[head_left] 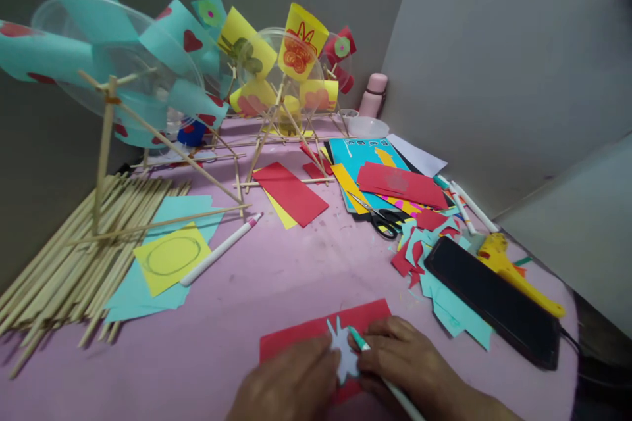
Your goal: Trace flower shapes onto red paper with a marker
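Note:
A red paper strip [284,343] lies at the near edge of the table, with a pale butterfly-shaped paper cutout [344,356] on top of it. My left hand [291,378] presses on the cutout's left side, its fingers close together. From the right, my right hand [415,358] grips a white marker with a green tip [401,400]. That tip touches or hovers near the cutout's upper right edge; I cannot tell which. Part of the red strip is hidden under both hands.
Stick-framed paper wheels [281,102] stand at the back. Wooden sticks [59,263] and a pink-tipped marker [222,250] lie left. Scissors [388,223], paper scraps [417,253], a phone [494,302] and a yellow glue gun [518,276] are on the right, beside a wall.

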A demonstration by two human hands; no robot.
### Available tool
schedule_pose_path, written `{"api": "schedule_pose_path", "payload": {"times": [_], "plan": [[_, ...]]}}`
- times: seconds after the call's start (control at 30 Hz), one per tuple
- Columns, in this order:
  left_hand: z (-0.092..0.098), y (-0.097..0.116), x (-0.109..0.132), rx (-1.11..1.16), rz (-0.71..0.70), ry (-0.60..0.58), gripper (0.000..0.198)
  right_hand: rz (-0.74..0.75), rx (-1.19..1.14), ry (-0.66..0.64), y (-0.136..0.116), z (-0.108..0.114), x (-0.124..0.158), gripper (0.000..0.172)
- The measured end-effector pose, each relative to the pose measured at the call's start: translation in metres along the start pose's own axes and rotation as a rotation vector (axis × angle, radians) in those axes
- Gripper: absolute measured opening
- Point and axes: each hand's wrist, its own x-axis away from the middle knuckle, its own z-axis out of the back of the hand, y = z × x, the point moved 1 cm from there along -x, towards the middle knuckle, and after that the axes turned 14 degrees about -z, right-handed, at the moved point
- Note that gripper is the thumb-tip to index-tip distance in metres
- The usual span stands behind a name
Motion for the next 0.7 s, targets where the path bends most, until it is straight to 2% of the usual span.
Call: {"api": "schedule_pose_path", "payload": {"times": [0.1,0.17,0.27,0.3,0.4,0.6,0.7], "plan": [[0.026,-0.018,-0.005,0.012,0.25,0.024,0.029,-0.027,-0.016,0.018,0.002,-0.003,0.003,0.02],[0.032,-0.019,-0.005,-0.01,0.279,0.05,0.026,-0.038,-0.025,0.023,0.003,-0.005,0.005,0.019],[0.023,-0.009,-0.004,-0.037,0.146,0.099,0.025,-0.046,-0.026,0.014,0.003,-0.006,0.007,0.021],[0.018,-0.005,-0.004,-0.063,0.141,0.206,0.029,-0.049,-0.02,0.012,0.002,-0.005,0.006,0.022],[0.003,0.005,-0.002,-0.063,0.116,0.289,0.03,-0.055,0.0,-0.009,0.0,-0.002,0.004,0.02],[-0.011,0.012,0.006,-0.014,0.119,0.244,0.031,-0.041,-0.003,0.003,-0.001,0.001,0.001,0.022],[-0.018,0.016,0.009,-0.008,0.096,0.229,0.037,-0.063,0.003,-0.031,0.001,0.0,0.003,0.021]]}}
